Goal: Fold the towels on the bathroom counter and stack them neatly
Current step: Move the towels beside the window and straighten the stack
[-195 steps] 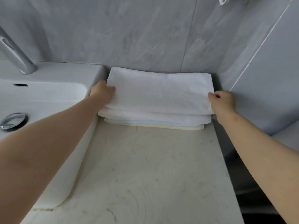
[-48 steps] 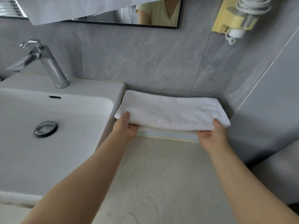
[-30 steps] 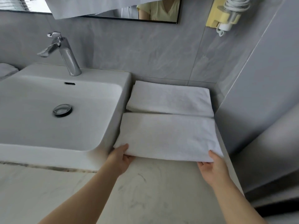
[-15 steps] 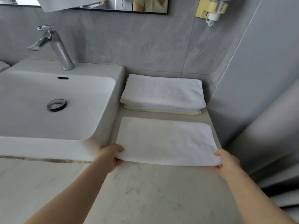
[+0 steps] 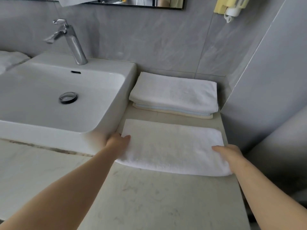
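A folded white towel (image 5: 171, 146) lies flat on the pale counter (image 5: 157, 201), right of the sink. My left hand (image 5: 117, 141) rests on its left edge, fingers lying over the cloth. On the towel's right end, my right hand (image 5: 227, 154) lies flat with straight fingers. Behind it, against the wall, sits a stack of folded towels (image 5: 174, 95): white on top, pale blue and cream below. A narrow strip of counter separates the stack from the front towel.
A white basin (image 5: 49, 100) with a chrome faucet (image 5: 71, 42) fills the left. Grey tiled walls close the back and right. A yellow wall unit (image 5: 229, 5) hangs at the upper right. More white cloth (image 5: 10, 59) lies at the far left.
The top white towel came off the stack and was laid on the counter in front of it. Both hands moved from gripping its near corners to resting on top.
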A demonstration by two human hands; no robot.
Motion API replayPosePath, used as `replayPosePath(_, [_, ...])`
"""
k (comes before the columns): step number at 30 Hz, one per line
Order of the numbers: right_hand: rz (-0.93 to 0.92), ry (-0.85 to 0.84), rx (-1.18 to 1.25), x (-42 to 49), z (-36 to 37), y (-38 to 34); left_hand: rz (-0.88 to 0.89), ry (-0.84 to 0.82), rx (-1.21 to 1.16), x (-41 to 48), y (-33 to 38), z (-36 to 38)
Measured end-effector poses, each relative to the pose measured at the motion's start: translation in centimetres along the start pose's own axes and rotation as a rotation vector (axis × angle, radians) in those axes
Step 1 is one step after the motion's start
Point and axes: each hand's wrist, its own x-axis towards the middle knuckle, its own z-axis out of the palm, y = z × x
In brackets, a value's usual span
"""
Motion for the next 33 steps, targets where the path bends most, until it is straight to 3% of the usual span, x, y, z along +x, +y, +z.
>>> replayPosePath(6, [-0.125, -0.039, 0.076, -0.2, 1.0, -1.6, 0.209, 0.114, 0.064, -1.8, 0.5, -1.1])
replayPosePath(13, [-0.372, -0.122, 0.216, -4.8, 4.0, -8.1, 0.465, 0.276, -0.045, -5.0, 3.3, -7.1])
replayPosePath(22, [-0.518, -0.291, 0.263, -13.6, 12.3, -15.4, 0.404, 0.536, -0.197, -4.2, -1.9, -20.2])
replayPosePath(33, [-0.562, -0.587, 0.197, -25.4, 32.8, -17.9, 0.250, 0.702, -0.135, -2.2, -16.9, -39.1])
